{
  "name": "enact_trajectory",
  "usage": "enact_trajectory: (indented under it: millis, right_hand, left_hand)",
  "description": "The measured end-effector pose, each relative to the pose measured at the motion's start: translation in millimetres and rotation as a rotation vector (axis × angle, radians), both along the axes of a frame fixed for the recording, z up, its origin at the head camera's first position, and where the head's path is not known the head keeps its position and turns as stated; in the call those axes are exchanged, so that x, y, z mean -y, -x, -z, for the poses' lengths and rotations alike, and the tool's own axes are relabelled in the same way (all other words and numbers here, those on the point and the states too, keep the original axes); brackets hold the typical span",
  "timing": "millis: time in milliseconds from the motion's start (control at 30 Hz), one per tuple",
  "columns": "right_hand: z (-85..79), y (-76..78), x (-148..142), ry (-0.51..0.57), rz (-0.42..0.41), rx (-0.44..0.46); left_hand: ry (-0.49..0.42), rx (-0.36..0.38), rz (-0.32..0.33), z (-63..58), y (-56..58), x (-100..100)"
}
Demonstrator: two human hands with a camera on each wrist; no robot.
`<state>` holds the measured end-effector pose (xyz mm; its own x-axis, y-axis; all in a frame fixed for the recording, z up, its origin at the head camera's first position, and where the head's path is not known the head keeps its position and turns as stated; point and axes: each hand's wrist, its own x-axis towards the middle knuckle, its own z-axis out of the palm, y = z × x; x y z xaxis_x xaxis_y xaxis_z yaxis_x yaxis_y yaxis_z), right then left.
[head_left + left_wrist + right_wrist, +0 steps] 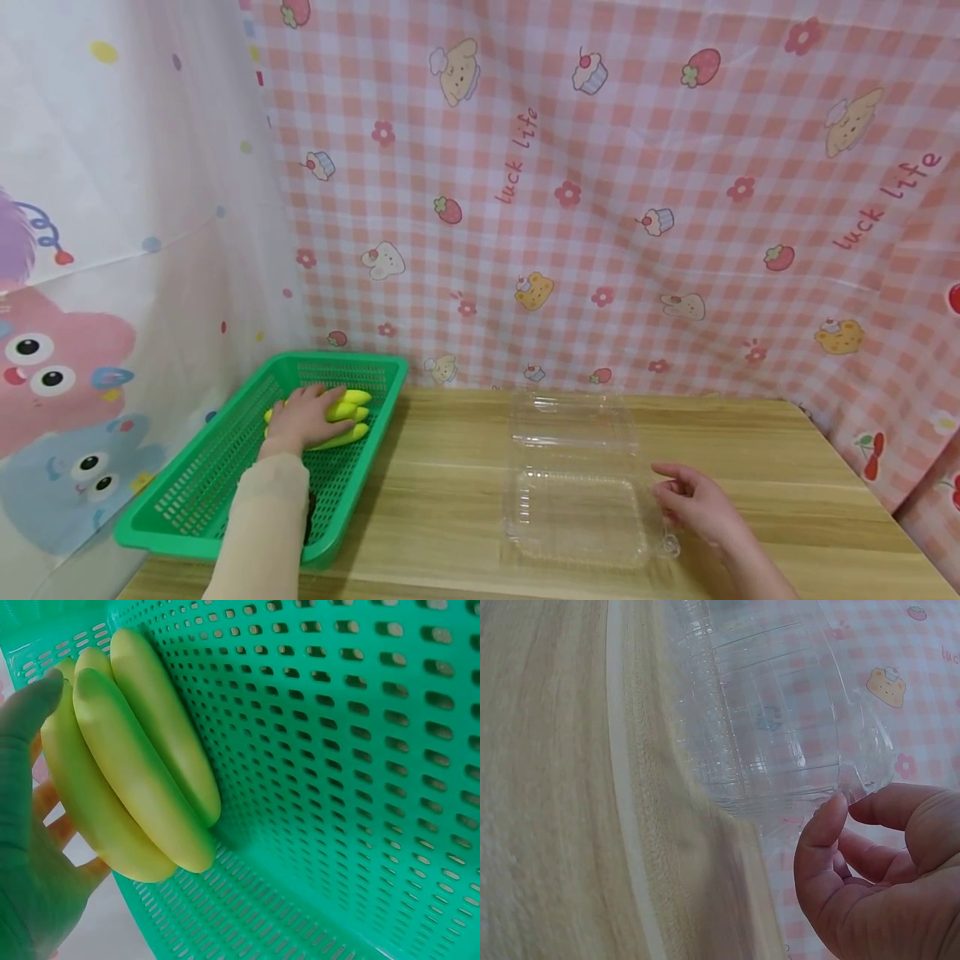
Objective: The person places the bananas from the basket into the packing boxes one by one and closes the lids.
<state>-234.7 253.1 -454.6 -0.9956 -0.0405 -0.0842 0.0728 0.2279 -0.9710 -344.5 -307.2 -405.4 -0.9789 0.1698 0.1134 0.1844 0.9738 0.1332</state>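
A bunch of yellow bananas lies inside a green plastic basket on the left of the table. My left hand grips the bunch from above. In the left wrist view its thumb lies along one side and the fingers reach round behind, partly hidden by the fruit. A clear plastic clamshell box stands open on the table, its lid laid back towards the curtain. At the box's right side, my right hand pinches the thin edge between thumb and forefinger.
A dark object, mostly hidden by the left sleeve, lies in the near part of the basket. The wooden table ends at a pink checked curtain behind. A white printed curtain hangs beside the basket on the left.
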Motion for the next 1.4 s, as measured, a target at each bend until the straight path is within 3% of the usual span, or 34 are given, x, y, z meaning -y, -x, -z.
enact_trajectory:
  millis: [367,1067,1400]
  right_hand:
    - [1.4,-0.2,-0.9,-0.002,-0.016,-0.013]
    - [1.5,0.0,-1.3,0.005,-0.008,0.005]
    - [0.6,-0.4,0.5,-0.005,-0.002,-0.016]
  left_hand:
    - [0.005,0.016,-0.014,-2.9,-2.1,-1.0]
    - [-0.131,0.079,-0.025,-3.5,-1.3,-4.0]
    - [-0.157,0.022,-0.013,-9.3,1.0,-4.4]
